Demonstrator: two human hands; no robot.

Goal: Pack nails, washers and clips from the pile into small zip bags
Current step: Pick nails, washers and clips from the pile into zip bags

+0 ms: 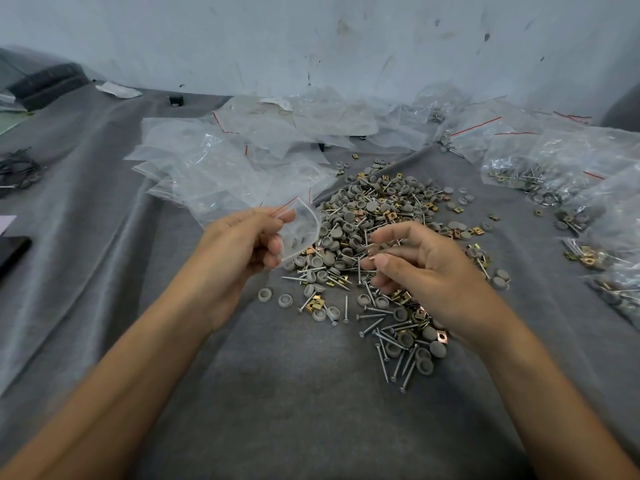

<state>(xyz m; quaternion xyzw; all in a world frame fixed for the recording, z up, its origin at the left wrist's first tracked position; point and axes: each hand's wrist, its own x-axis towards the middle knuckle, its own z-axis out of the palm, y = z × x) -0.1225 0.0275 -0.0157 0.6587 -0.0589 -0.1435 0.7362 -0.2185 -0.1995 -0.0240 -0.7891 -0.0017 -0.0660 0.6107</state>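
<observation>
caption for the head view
Left hand holds a small zip bag; right hand curls over the pile of nails, washers and clips.

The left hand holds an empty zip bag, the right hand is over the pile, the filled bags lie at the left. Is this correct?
No: the head view shows the filled bags at the right. The left hand holds the empty zip bag; the right hand is over the pile.

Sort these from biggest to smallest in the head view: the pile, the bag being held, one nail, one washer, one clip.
1. pile
2. held bag
3. nail
4. washer and clip: they look about the same size, so they tie.
</observation>
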